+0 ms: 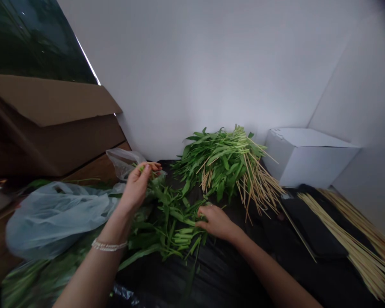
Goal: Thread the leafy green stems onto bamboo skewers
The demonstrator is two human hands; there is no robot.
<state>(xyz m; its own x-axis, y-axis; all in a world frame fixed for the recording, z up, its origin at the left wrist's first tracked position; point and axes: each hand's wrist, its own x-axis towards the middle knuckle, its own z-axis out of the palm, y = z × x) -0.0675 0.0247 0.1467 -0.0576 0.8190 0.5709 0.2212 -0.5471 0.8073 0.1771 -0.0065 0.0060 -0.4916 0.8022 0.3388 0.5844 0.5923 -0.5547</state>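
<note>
In the head view my left hand (138, 185) is raised, its thumb and fingers closed on a bit of leafy green stem. Below and to the right of it lies a loose heap of leafy greens (171, 218), long-leaved like water spinach, with cut stem ends facing me. My right hand (216, 221) is at the heap's right side, fingers curled round some stems; its fingertips are partly hidden among leaves. Behind the heap, against the wall, rests a pile of greens (221, 158) bundled onto thin wooden sticks (259, 184).
A clear plastic bag (60, 218) and more greens (41, 273) lie left, below an opened cardboard box (54, 102). To the right are a white box (311, 154), a black flat case (321, 231) and bundles of loose sticks (349, 244). Black sheeting (231, 273) covers the surface.
</note>
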